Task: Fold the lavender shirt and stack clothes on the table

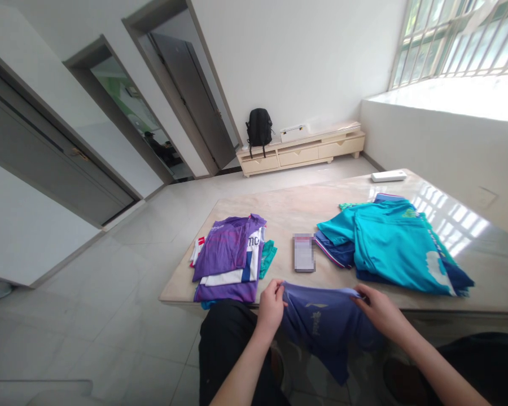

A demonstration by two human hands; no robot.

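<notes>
Head view, hands first?

— Left hand [271, 307] closed, fingers pinched on the upper edge of a blue-purple sports shirt of thin smooth fabric [325, 327]. Right hand [375, 310] closed likewise on the same edge, further right. Edge stretched between the two, level with the near rim of the table.

— Shirt's position?

— Hanging from both grips, draped down off the near edge of a pale marble-look table [288, 217], over the lap. Small pale logo and lettering visible on the fabric, too small to read.

— Just beyond the hands?

— Small flat rectangular item [303, 252] lying on the tabletop between the two stacks, blurred, not identifiable.

— Left of it?

— Folded pile of purple and white jerseys [231, 262], a green piece showing at its right side, a red-and-white piece at its left.

— Right of it?

— Loose heap of teal and dark blue garments [389, 245], unfolded, spread wide, near the right hand but apart from it.

— Further out?

— White flat oblong object [388, 176] at the far end of the table. Past that, low cream wooden cabinet [300, 152] against the white wall, black backpack [259, 128] standing on its left end. Grey doors along the left wall, barred window upper right.
</notes>
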